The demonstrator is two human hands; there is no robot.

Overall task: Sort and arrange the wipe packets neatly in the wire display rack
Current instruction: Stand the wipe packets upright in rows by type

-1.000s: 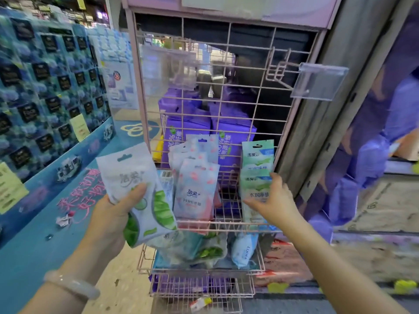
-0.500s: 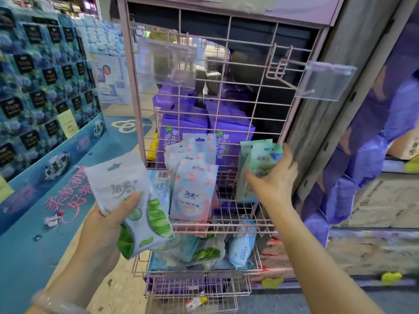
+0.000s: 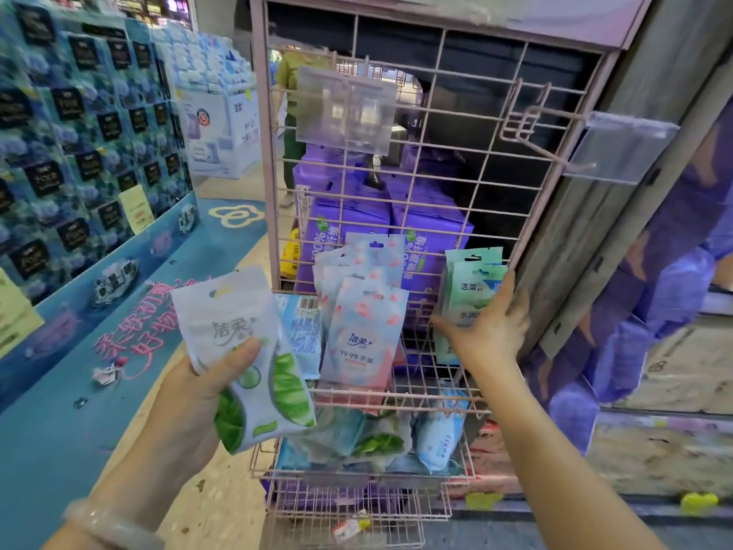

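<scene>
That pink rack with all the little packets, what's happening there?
A person is tidying wipe packets in the pink wire rack. Their left hand holds a white packet with green leaves in front of the rack. Their right hand grips the green packets standing at the right of the upper shelf. Pink packets stand in the middle, and more packets lie jumbled on the shelf below.

Both hands at the pink wire rack [image 3: 436, 125]

The left hand [image 3: 198, 394] grips a white-and-green packet [image 3: 242, 351] beside the rack; the right hand [image 3: 484, 331] holds upright green packets [image 3: 472, 287] in its upper basket, right of pink packets [image 3: 361, 323].
</scene>
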